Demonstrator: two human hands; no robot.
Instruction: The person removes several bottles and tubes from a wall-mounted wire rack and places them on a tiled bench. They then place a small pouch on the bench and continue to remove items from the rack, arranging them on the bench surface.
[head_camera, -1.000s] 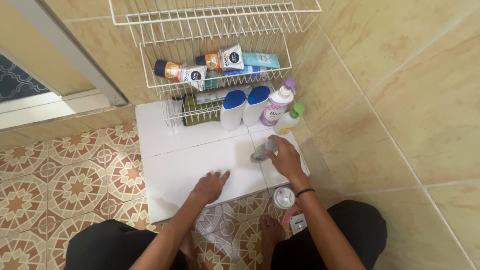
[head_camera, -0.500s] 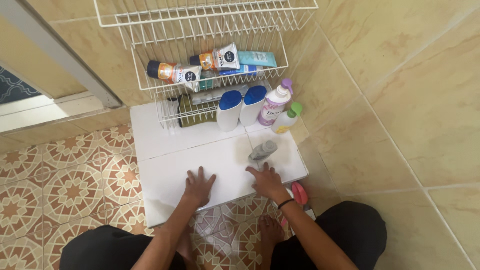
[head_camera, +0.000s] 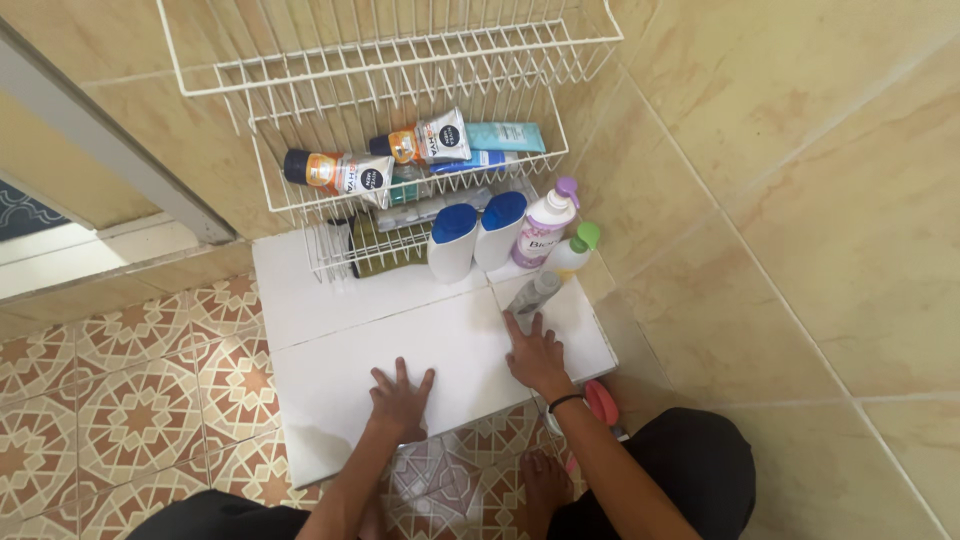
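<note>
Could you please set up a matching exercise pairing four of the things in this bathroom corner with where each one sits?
Things:
1. grey bottle
2. purple-capped pump bottle
3. left hand
4. orange-and-white tube

Places:
A. in the wire rack
B. flat on the white platform's front edge
C. lying at the right hand's fingertips
D. upright beside the blue-capped bottles

Pairs: 1-C, 2-D, 3-B, 4-A

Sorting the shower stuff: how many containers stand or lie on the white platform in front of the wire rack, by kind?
Blue-capped white bottles: 2
Pump bottle, purple top: 1
Green-capped bottle: 1
Grey bottle lying down: 1
Total: 5
</note>
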